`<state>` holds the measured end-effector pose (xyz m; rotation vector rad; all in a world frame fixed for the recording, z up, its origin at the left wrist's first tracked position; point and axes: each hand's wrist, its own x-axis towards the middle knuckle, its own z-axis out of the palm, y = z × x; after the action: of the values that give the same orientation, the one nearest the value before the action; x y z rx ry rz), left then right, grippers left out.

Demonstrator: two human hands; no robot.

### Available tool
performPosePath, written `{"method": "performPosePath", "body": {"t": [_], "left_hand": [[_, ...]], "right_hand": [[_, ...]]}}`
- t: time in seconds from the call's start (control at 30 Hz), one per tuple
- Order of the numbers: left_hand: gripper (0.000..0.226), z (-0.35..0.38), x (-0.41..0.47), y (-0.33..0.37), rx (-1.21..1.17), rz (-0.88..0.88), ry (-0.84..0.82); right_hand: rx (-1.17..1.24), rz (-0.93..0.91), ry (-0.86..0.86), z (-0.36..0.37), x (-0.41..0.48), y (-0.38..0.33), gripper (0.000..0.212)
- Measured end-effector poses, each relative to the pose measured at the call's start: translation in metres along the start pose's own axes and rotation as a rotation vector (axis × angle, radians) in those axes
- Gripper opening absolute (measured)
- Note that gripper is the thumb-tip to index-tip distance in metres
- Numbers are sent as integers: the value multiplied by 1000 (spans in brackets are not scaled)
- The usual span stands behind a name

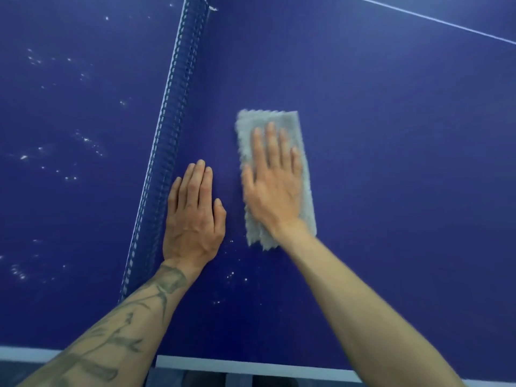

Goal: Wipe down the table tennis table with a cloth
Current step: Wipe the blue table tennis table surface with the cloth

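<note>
A folded grey cloth (275,122) lies flat on the blue table tennis table (391,163), just right of the net. My right hand (275,185) presses down on it with straight, spread fingers, and both look a little blurred. My left hand (194,216) rests flat on the bare table between the net and the cloth, fingers straight and together. Small white specks (230,275) dot the surface near my wrists.
The blue net (170,135) runs from the near edge up to the top of the view. Left of it, the other table half carries many white specks (86,139). A white edge line (245,364) marks the near side, a white line (435,19) crosses the far right.
</note>
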<state>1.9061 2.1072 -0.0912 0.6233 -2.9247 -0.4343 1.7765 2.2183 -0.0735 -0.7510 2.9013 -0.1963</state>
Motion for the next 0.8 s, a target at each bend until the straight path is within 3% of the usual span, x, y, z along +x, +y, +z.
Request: {"method": "performPosePath", "body": {"t": [0.07, 0.13, 0.27, 0.4, 0.5, 0.6, 0.8], "left_hand": [[57, -1, 0, 1, -4, 4, -5], [57, -3, 0, 2, -13, -4, -6], [58, -6, 1, 3, -18, -10, -29], [58, -6, -1, 2, -17, -2, -29], [57, -7, -2, 2, -45, 19, -8], [55, -11, -4, 2, -99, 25, -5], [54, -29, -53, -8, -80, 69, -25]], "right_hand": [[17, -136, -10, 5, -45, -3, 63], [25, -159, -33, 4, -76, 20, 63], [-33, 78, -61, -10, -65, 66, 65], [12, 229, -8, -4, -39, 31, 69], [9, 55, -10, 12, -83, -4, 66], [17, -68, -37, 15, -144, 8, 64], [-6, 239, -28, 1, -137, 38, 67]]}}
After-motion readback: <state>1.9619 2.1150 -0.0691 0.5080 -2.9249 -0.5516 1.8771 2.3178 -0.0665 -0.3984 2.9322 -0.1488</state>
